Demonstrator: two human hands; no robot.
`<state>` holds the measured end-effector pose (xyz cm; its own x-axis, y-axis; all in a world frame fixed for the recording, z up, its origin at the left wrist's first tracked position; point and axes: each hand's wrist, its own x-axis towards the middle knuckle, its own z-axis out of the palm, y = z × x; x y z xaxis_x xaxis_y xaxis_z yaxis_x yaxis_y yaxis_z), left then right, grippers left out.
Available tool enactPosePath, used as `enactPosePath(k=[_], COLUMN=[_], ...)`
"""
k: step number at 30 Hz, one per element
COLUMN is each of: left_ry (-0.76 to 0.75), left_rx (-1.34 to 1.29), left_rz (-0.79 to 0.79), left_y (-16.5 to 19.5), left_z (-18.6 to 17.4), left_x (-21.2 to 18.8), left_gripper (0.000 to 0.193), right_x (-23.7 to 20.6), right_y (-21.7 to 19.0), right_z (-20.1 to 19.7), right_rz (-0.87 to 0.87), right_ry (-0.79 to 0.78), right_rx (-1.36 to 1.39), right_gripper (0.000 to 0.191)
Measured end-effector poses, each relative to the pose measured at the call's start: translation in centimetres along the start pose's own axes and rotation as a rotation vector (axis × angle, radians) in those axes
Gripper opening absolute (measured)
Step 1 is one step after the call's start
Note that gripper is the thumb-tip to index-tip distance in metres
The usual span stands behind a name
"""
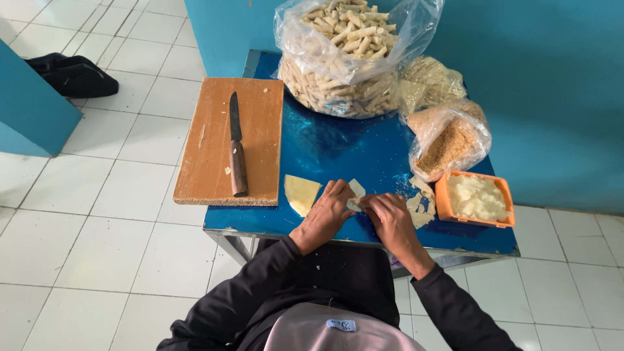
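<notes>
Both my hands meet over a pale thin wrapper sheet (356,190) on the blue table (338,146). My left hand (327,213) pinches the sheet's left part and my right hand (389,214) pinches its right part. A pale yellow quarter-round sheet (301,193) lies flat just left of my left hand. More pale sheets (421,207) lie right of my right hand. An orange tub (475,199) of white filling sits at the table's front right.
A wooden cutting board (214,140) with a knife (236,149) lies at the table's left edge. A big clear bag of pale rolls (344,58) and a bag of crumbs (452,140) stand at the back. A dark bag (73,75) is on the tiled floor.
</notes>
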<state>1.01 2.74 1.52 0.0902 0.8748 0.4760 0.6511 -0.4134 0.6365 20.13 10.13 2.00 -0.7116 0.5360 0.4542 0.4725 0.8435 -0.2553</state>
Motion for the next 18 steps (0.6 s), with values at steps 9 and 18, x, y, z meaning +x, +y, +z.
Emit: enactPosePath(k=[9, 18], left_ry=[0.118, 0.064], left_rx=[0.091, 0.045], left_rz=[-0.037, -0.081], left_y=[-1.2, -1.1], left_z=[1.1, 0.6], left_x=[1.2, 2.3], left_gripper=[0.010, 0.013], right_x=[2.7, 1.5], right_y=[0.9, 0.4], right_z=[1.3, 1.7], right_rz=[0.569, 0.042], right_ry=[-0.132, 0.089], right_rx=[0.297, 0.014], right_gripper=[0.012, 0.009])
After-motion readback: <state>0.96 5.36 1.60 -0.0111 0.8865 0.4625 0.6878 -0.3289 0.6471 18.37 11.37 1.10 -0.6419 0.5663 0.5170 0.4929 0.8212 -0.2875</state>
